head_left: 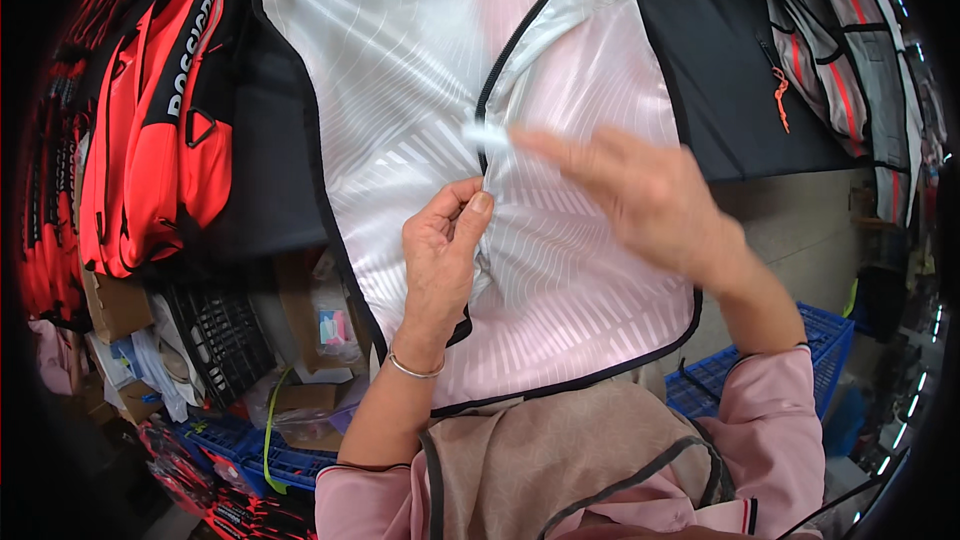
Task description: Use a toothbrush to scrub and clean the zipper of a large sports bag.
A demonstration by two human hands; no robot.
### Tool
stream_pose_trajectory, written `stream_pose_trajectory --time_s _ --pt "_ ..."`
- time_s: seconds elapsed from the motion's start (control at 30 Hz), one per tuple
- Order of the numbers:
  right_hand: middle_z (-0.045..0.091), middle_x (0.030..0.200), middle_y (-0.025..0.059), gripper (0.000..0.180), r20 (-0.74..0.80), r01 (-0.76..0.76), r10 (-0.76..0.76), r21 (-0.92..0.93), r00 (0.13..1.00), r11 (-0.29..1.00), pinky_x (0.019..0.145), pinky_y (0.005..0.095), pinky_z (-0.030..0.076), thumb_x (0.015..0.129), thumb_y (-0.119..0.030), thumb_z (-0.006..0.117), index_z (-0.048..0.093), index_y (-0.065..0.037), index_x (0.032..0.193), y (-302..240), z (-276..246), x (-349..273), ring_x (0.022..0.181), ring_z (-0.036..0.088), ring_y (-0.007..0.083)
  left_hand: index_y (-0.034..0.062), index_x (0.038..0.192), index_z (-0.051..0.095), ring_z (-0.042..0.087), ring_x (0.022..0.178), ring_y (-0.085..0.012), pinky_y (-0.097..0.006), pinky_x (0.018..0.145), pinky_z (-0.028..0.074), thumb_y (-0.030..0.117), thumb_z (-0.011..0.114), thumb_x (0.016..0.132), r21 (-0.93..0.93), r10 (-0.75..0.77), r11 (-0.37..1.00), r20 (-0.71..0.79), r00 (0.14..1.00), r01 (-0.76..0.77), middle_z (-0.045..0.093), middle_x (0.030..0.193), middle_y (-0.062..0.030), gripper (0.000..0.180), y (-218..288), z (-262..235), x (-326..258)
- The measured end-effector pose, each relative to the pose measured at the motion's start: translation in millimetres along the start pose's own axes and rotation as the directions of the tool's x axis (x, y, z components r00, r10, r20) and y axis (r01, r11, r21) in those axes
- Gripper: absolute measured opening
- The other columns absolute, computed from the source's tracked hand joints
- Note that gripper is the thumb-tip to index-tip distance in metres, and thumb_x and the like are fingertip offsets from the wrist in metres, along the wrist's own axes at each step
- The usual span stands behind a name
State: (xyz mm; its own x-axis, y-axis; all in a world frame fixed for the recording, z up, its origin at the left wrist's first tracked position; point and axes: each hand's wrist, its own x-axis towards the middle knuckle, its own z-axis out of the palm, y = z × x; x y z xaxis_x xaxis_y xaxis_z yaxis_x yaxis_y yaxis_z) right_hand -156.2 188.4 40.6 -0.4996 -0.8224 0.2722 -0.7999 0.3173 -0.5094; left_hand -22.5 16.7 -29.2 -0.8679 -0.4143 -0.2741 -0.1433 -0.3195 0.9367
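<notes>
A large shiny pale grey and pink fabric panel (pixel 390 70) with black bound edges lies over the black table and hangs toward me. A black zipper (pixel 520 35) runs down its middle, and the fabric beside its upper part is folded open. My left hand (pixel 445 250) is closed, pinching the zipper edge between thumb and forefinger. Just above it, my right hand (pixel 640 190) is smeared by motion. At its fingertips is a small whitish thing (pixel 487 136), held against the zipper and too blurred to name.
Red and black bags (pixel 165 120) stand on the black table (pixel 275 150) at left. Grey bags with red stripes (pixel 850 50) lie at right, near an orange cord (pixel 780 95). Blue crates (pixel 820 345) and a black crate (pixel 215 335) sit lower down.
</notes>
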Motion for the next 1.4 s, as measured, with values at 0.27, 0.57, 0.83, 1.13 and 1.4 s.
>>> stream_pose_trajectory --time_s 0.27,0.57,0.83,1.13,1.4 --pt "0.051 0.07 0.0042 0.064 0.1 -0.059 0.099 -0.343 0.99 0.937 0.041 0.0343 0.045 0.082 -0.001 0.062 0.059 -0.028 0.141 -26.9 35.3 -40.6 0.047 0.053 0.0213 -0.0036 0.121 0.065 0.054 0.085 -0.0023 -0.019 0.078 0.043 0.012 0.062 0.098 -0.066 -0.051 0.996 0.103 0.993 0.058 0.065 0.097 0.0024 0.028 3.0 -8.8 0.2" --pt "0.053 0.07 0.007 0.062 0.125 -0.068 0.095 -0.203 0.988 0.977 0.042 0.0386 0.046 0.084 0.0 0.06 0.059 -0.026 0.14 -28.0 49.1 -33.9 0.048 0.056 0.025 -0.0047 0.125 0.064 0.057 0.089 -0.0045 -0.02 0.082 0.046 0.011 0.061 0.099 -0.119 -0.09 0.988 0.074 0.993 0.098 0.067 0.103 -0.001 0.03 -2.0 -9.6 1.7" --pt "0.052 0.069 0.0072 0.06 0.098 -0.083 0.104 -0.197 0.99 0.977 0.042 0.0398 0.047 0.084 -0.001 0.061 0.059 -0.025 0.139 -27.9 49.5 -35.0 0.048 0.057 0.0276 -0.0055 0.125 0.063 0.059 0.091 -0.0048 -0.02 0.083 0.047 0.011 0.062 0.099 -0.125 -0.098 0.986 0.114 0.989 0.113 0.068 0.103 -0.0018 0.031 -4.7 -17.4 3.6" --pt "0.058 0.07 0.0092 0.061 0.01 -0.195 0.201 -0.191 0.98 0.962 0.045 0.0398 0.049 0.086 0.0 0.062 0.057 -0.026 0.141 -6.3 44.8 -15.8 0.053 0.061 0.0271 -0.005 0.127 0.063 0.058 0.087 -0.0042 -0.02 0.082 0.046 0.01 0.062 0.098 -0.216 -0.142 0.963 0.091 0.986 0.159 0.068 0.102 -0.0007 0.033 2.6 -6.1 1.8" --pt "0.056 0.073 0.0117 0.067 0.006 -0.159 0.169 -0.294 0.986 0.942 0.044 0.0428 0.049 0.083 -0.002 0.061 0.053 -0.026 0.144 2.1 53.2 -21.1 0.049 0.059 0.0296 -0.0059 0.125 0.064 0.058 0.087 -0.0042 -0.02 0.081 0.046 0.011 0.064 0.096 -0.228 -0.158 0.958 0.088 0.983 0.175 0.068 0.098 -0.0002 0.033 9.4 -4.3 2.7"
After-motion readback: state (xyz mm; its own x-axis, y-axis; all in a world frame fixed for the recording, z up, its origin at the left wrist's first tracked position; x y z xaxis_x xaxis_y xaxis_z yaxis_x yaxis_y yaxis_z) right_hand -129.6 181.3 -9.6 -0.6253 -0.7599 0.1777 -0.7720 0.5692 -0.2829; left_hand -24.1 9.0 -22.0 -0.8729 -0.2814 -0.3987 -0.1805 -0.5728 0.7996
